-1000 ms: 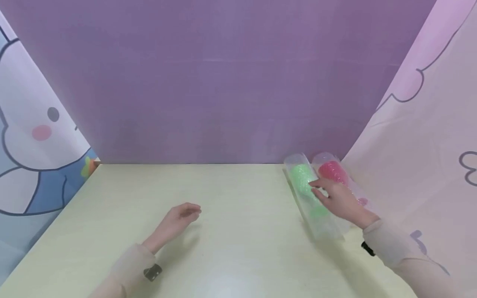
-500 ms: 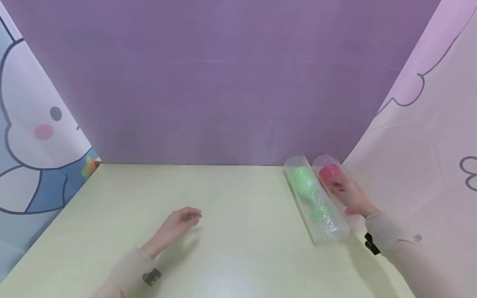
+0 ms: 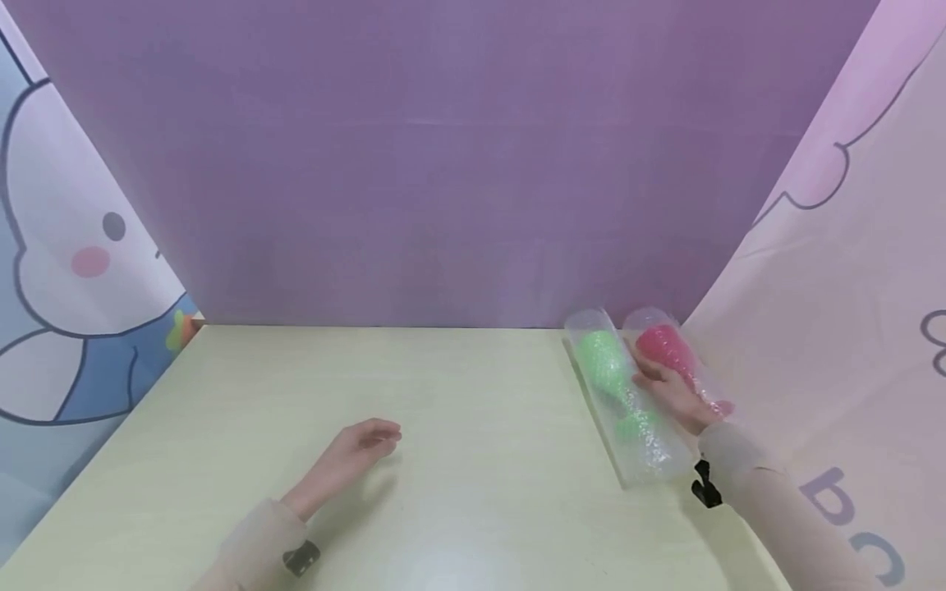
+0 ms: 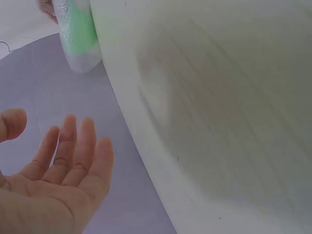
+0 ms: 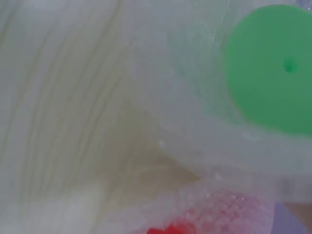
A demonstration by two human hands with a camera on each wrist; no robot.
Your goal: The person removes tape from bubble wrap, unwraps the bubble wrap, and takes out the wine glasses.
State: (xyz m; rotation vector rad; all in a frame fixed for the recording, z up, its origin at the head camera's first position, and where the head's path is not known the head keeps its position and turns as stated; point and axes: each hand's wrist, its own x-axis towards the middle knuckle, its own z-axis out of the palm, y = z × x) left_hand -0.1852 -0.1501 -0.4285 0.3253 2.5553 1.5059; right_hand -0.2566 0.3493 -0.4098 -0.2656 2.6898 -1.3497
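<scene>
A green goblet-shaped thing in a bubble-wrap sleeve [image 3: 602, 361] lies at the table's far right. In the right wrist view its green disc end [image 5: 273, 78] faces the camera. To its right is a similar pink-red thing in clear wrap [image 3: 668, 345], its near end angled toward the side wall. My right hand [image 3: 676, 398] reaches in between the two, overlapping the pink one's left side; its grip is partly hidden and I cannot tell whether it holds either. Over the middle left of the table hangs my left hand [image 3: 355, 451], fingers loosely bent and holding nothing.
A purple curtain [image 3: 443, 205] stands along the table's back edge. Printed cloth walls close off the left [image 3: 74, 246] and right [image 3: 850, 328]. The pale wooden table [image 3: 473, 435] spreads in front, and each wrist wears a dark camera.
My right hand went from over the green thing onto the pink one, then a little left, between them. The pink one's near end has shifted right in the last half second. The left hand barely moved.
</scene>
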